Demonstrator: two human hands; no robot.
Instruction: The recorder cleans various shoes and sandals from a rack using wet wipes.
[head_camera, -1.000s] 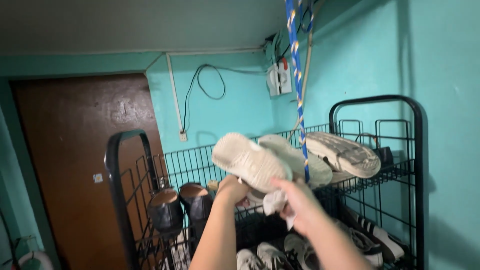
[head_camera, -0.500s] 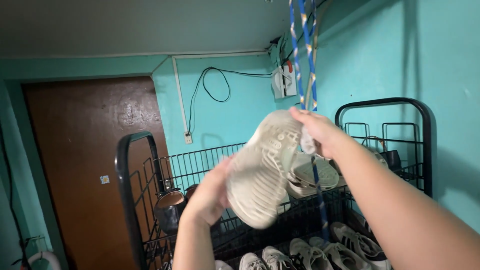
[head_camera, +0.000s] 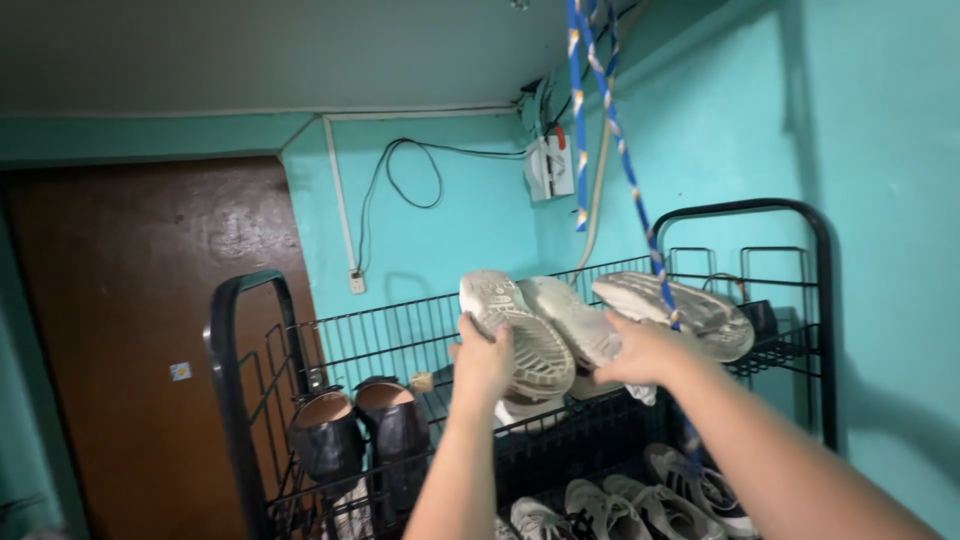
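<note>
The left hand (head_camera: 484, 360) is gripping, fingers clamped, a pale grey rubber-soled shoe (head_camera: 520, 335) over the black wire rack (head_camera: 240, 400); the right hand (head_camera: 645, 352) is clutching a white cloth (head_camera: 640, 392) beside it.

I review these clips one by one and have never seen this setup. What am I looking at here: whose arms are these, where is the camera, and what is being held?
There is no machine. The single view comes from a camera worn on a person's head, so the two bare arms reaching forward are that person's own. The left hand grips a pale shoe turned sole-up on the top shelf of a black wire shoe rack. The right hand rests on the sole-up shoe beside it and clutches a small white cloth. A third pale shoe lies further right. Black shoes stand at the shelf's left, sneakers on the shelf below. A blue striped rope hangs in front.
</note>
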